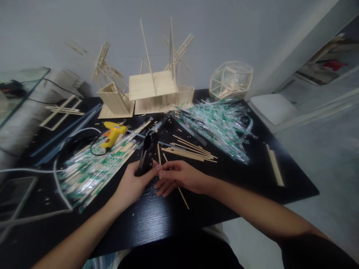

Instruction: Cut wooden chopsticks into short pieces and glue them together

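My left hand (133, 183) is closed around a black hand tool (147, 151) with a rounded, ring-like head pointing away from me; its exact kind is unclear. A thin wooden stick (158, 152) stands out from between the fingertips of both hands. The thumb and forefinger of my right hand (179, 175) are pinched at its near end, beside my left thumb, while the other fingers curl loosely. Beneath my right hand, a second wooden stick (183, 198) slants across the black table (157, 220). Just beyond lie several loose sticks (190, 151) in a fan.
A yellow glue gun (113, 133) rests on bagged sticks (98, 173) at left, near a white cable (57, 175). Wooden stick structures (153, 85) stand along the wall. Clear green-printed wrappers (221, 125) pile up at right, before a faceted frame (231, 80). Short strips (275, 166) lie near the right edge.
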A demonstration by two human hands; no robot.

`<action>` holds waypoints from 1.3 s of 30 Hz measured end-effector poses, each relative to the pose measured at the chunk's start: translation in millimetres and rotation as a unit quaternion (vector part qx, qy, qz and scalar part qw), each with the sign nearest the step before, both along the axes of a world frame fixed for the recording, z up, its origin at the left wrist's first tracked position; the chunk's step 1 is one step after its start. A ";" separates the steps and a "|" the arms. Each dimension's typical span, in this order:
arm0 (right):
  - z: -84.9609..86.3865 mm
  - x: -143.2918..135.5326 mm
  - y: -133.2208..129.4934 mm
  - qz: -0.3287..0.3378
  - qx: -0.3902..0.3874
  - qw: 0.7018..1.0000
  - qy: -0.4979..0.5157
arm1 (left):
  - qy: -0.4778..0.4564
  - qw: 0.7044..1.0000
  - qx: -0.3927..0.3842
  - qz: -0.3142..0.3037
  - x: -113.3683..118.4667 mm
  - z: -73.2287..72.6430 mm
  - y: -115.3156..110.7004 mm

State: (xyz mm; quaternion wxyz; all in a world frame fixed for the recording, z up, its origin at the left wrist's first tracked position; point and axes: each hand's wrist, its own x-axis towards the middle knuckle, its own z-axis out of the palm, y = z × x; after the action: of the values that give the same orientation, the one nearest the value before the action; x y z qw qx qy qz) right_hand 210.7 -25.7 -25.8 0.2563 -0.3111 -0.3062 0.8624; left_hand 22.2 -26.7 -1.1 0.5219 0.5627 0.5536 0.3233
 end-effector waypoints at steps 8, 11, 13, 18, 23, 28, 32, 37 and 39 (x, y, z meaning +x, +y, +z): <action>-3.3 4.2 0.8 0.027 -0.033 0.999 0.008 | -0.017 1.000 -0.004 0.006 3.1 -1.8 -2.0; -1.7 4.0 0.9 0.017 -0.033 0.999 0.011 | -0.011 1.000 -0.001 0.003 2.5 -2.3 -2.2; -0.7 3.6 0.5 0.011 -0.025 1.000 0.008 | -0.004 1.000 0.001 -0.009 1.5 -1.5 -2.1; -1.7 2.2 -1.8 0.010 -0.008 1.000 -0.011 | 0.018 1.000 0.020 0.008 -1.4 3.2 -0.3; -3.1 1.8 -2.4 0.011 -0.001 1.000 -0.022 | 0.020 0.999 0.030 0.037 -1.2 5.1 1.2; -4.2 2.1 -1.4 0.005 0.013 1.000 -0.026 | 0.003 0.999 0.020 0.038 -0.3 2.9 1.0; -4.8 2.8 -0.3 0.012 0.018 0.999 -0.033 | -0.012 0.999 0.008 0.044 -1.5 -0.1 1.9; -1.7 5.9 2.7 0.032 0.006 0.999 -0.028 | -0.056 0.997 -0.036 0.049 -3.8 -4.9 3.0; -0.9 6.9 3.7 0.035 -0.010 0.999 -0.014 | -0.070 0.995 -0.049 0.049 -4.0 -6.1 3.0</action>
State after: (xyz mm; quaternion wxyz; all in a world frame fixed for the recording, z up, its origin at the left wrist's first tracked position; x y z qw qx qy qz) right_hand 217.6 -22.0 -26.7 0.2184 -0.3152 -0.3118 0.8693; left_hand 18.2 -23.7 -7.2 0.5697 0.4845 0.5579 0.3598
